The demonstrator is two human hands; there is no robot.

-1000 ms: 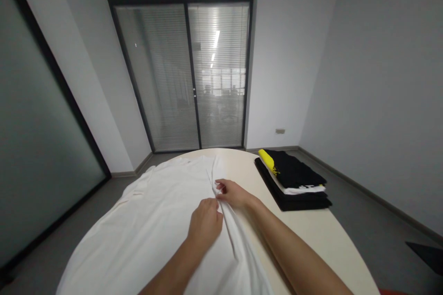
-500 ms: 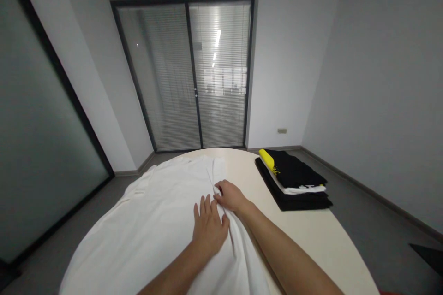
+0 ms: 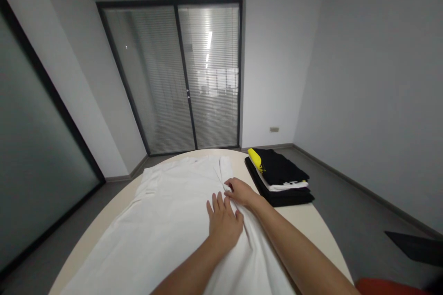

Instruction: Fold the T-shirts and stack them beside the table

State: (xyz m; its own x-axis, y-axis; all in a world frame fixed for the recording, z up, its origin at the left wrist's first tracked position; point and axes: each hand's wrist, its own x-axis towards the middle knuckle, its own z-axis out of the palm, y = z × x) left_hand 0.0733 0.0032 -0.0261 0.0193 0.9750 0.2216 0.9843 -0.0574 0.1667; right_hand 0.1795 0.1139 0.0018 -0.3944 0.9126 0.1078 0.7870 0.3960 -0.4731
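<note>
While the left hand (image 3: 224, 225) lay palm down with its fingers spread on the white cloth (image 3: 162, 230), the head view showed the right hand (image 3: 241, 191) just beyond it, thumb and fingers curled at a fold near the cloth's right edge. Whether those fingertips pinched the fabric could not be told. The cloth was spread over the left and middle of the pale round table (image 3: 311, 226), flat on the left and rumpled under the right forearm. Near the table's right edge sat a stack of folded clothes (image 3: 282, 173), mostly black, with yellow and white showing.
</note>
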